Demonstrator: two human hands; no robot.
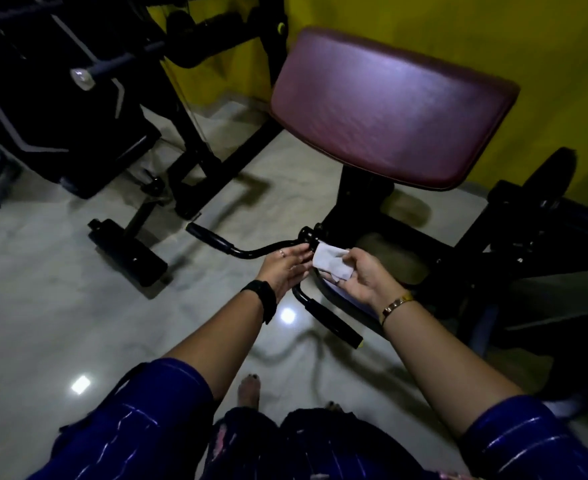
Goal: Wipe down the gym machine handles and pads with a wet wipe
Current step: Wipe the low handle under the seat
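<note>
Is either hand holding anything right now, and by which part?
The right hand pinches the wet wipe by its right side. The left hand is open beside the curved handlebar, holding nothing.

No legible text, labels, brand marks, numbers or signs appear on any surface in this view; the dim lighting and blur leave the equipment's markings, if any, unreadable.

The right hand (358,277) holds the wipe (330,263) at the middle of the bar (251,253); the left hand (285,271) sits just left, the pad (389,109) behind and above.
</note>
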